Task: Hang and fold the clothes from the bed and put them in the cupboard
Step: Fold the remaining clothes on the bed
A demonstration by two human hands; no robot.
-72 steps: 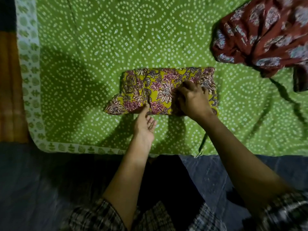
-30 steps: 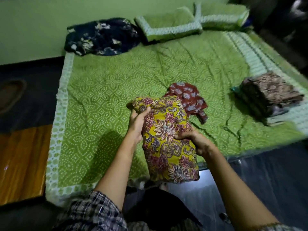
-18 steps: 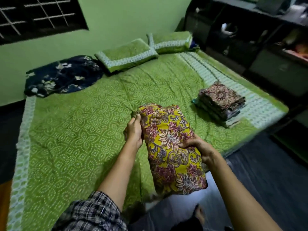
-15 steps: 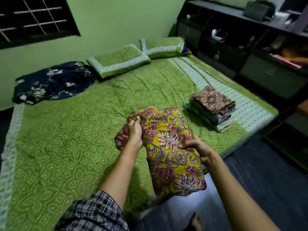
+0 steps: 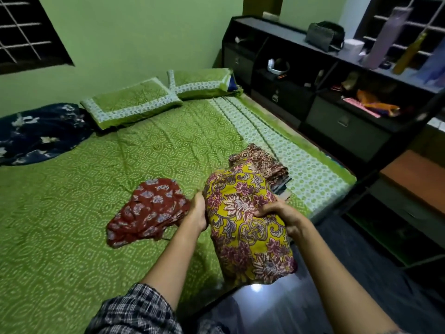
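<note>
Both hands, the left hand and right hand, gripped the folded yellow floral garment, lifted off the bed and swung toward the folded stack (red garment still unfolded).

Both bare forearms are reaching forward, side by side. The left hand is gripping the left edge of the cloth. The right hand is holding its right edge, fingers curling over the top.
</note>
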